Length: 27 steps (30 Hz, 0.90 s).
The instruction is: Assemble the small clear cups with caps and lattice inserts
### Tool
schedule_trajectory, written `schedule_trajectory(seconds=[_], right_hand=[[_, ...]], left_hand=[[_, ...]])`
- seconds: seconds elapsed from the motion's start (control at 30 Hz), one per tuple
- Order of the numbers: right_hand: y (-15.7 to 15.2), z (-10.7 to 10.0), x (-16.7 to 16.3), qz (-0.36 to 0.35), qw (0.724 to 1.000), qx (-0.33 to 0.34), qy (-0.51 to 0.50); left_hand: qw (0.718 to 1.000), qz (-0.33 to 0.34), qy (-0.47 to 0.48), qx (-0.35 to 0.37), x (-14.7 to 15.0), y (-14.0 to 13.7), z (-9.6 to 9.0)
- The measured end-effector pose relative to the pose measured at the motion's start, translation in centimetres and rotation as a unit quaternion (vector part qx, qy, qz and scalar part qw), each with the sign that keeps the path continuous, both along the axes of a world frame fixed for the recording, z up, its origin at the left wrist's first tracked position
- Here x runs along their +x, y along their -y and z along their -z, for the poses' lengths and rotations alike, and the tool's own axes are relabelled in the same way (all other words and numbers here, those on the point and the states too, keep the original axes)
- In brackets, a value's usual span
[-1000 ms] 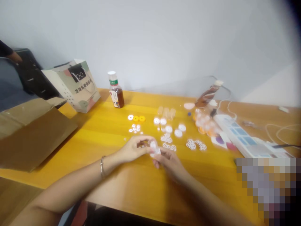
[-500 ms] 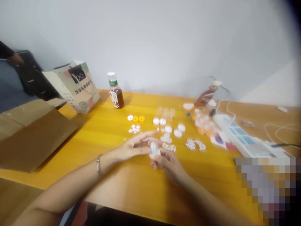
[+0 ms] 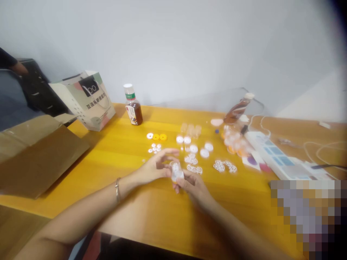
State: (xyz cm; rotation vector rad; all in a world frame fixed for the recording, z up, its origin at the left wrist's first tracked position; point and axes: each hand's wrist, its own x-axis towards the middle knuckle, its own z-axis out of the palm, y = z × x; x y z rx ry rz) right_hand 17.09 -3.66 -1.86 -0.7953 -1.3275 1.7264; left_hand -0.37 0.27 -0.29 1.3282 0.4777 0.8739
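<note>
Soft, even light is falling across my table (image 3: 130,144) without glare. Fine detail is blurring throughout, the upper right corner is darkening, and a pixelated block is covering the lower right.

Both forearms reach in from six o'clock. Left hand (image 3: 155,167) curls, fingers bent; right hand (image 3: 193,186) pinches at its eleven o'clock

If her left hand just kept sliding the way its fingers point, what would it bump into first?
Probably the small clear piece the right hand holds; the left hand is already at it. Depth is unclear.
</note>
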Motion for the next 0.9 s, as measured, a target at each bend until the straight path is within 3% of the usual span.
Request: schedule_trajectory(seconds=[0.17,0.3,0.53,0.77,0.9], right_hand=[[0.1,-0.4,-0.1,0.018,1.0,0.005,0.005],[0.2,-0.4,-0.2,0.021,1.0,-0.006,0.008],[0.6,1.0,-0.9,-0.005,0.994,-0.071,-0.082],[-0.1,0.5,-0.9,0.018,0.99,-0.11,-0.082],[-0.4,0.7,-0.6,0.026,0.996,-0.071,-0.048]], left_hand=[[1.0,0.004,-0.002,-0.005,0.2,0.0,0.3],[0.998,-0.054,-0.038,0.015,0.4,0.3,0.5],[0.998,-0.03,-0.059,0.021,0.5,1.1,-0.1],[0.993,-0.114,-0.026,0.005,0.6,0.5,0.2],[0.998,-0.046,-0.044,-0.003,0.4,0.0,0.2]])
